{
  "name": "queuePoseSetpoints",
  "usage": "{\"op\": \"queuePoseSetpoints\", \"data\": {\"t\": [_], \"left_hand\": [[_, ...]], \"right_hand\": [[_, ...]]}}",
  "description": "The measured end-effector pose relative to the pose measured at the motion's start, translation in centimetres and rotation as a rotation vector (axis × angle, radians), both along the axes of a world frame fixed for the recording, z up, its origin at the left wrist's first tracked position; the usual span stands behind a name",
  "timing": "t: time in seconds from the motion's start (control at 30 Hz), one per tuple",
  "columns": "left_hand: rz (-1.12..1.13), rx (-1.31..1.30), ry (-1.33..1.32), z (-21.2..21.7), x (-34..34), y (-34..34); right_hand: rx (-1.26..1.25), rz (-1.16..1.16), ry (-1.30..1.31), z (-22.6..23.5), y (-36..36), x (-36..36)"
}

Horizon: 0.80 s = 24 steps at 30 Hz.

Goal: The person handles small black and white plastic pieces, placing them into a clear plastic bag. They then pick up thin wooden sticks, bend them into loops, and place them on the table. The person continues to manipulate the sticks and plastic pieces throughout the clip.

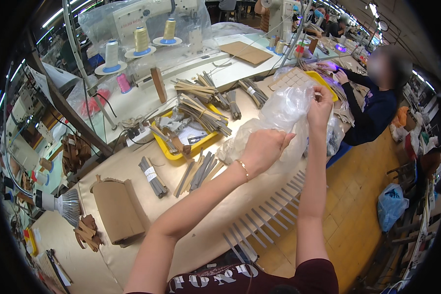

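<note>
Slippage is the main risk judged here: the crumpled clear plastic bag [284, 115] is thin and slick, is lifted above the near edge of the tan worktable [191, 245], and could slide out of a loose pinch or tear if it is pulled apart between the two hands. Grey flat strips [269, 218] are laid in a row overhanging that near edge, just below the bag, and could be swept to the floor by a trailing fold. The left hand [262, 149] is curled with its fingers closed on the bag's lower part. The right hand [320, 105] is raised higher, its fingertips pinched shut on the upper rim. A yellow plastic tray [171, 152] holding strip bundles is seen further in, toward the table's middle.
</note>
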State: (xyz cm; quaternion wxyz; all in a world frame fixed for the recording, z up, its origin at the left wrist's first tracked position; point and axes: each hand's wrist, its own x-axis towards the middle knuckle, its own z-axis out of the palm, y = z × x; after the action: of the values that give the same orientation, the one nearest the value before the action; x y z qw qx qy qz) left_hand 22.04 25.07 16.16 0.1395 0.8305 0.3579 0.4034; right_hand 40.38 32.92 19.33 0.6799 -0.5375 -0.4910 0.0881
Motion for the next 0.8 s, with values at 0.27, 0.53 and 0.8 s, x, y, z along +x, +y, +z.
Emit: {"op": "queuePoseSetpoints", "data": {"t": [0.27,0.53,0.8], "left_hand": [[-0.006,-0.283,0.086,-4.5,0.4,-3.2],[-0.176,-0.247,-0.089,-6.0,-2.2,-10.9],[-0.173,-0.236,-0.105,-3.4,-5.8,-12.3]], "right_hand": [[-0.074,-0.378,-0.435,-10.7,8.0,5.8],[-0.407,0.021,-0.193,-11.6,5.2,12.9],[-0.312,0.179,-0.920,-7.8,-4.2,3.3]]}}
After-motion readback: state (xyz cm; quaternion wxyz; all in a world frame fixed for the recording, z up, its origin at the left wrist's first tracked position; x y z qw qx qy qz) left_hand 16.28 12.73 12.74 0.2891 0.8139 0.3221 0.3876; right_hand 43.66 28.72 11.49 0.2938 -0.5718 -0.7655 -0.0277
